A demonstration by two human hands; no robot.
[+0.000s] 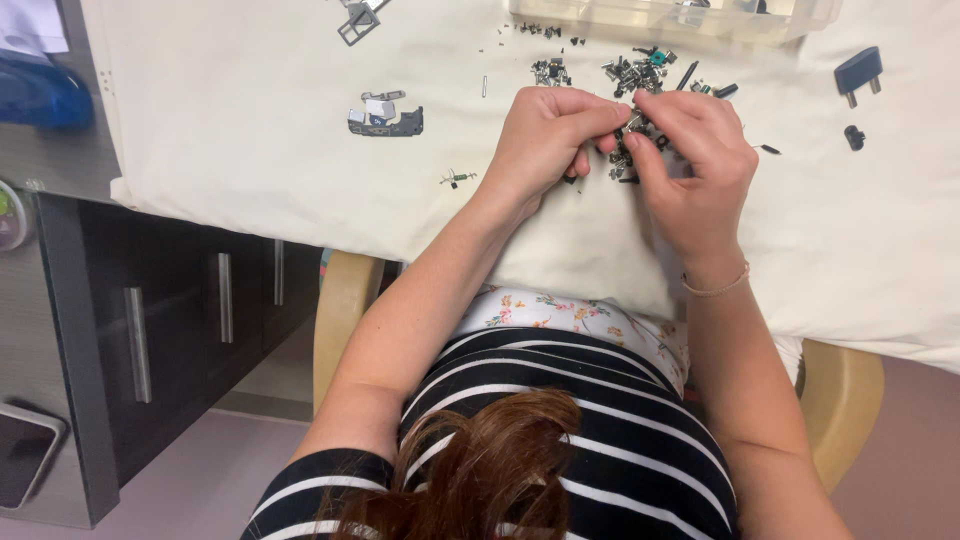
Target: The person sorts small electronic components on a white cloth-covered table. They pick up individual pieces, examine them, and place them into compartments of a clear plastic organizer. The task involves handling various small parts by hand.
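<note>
Hands meeting over pile of small metal parts on white cloth; left hand and right hand both pinching one tiny part between fingertips, equally near, pile just beyond.

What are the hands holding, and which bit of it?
Both hands, left hand and right hand, meet over a pile of tiny metal parts on the white cloth. The fingertips pinch something small between them; what it is, and where they grip it, cannot be told.
</note>
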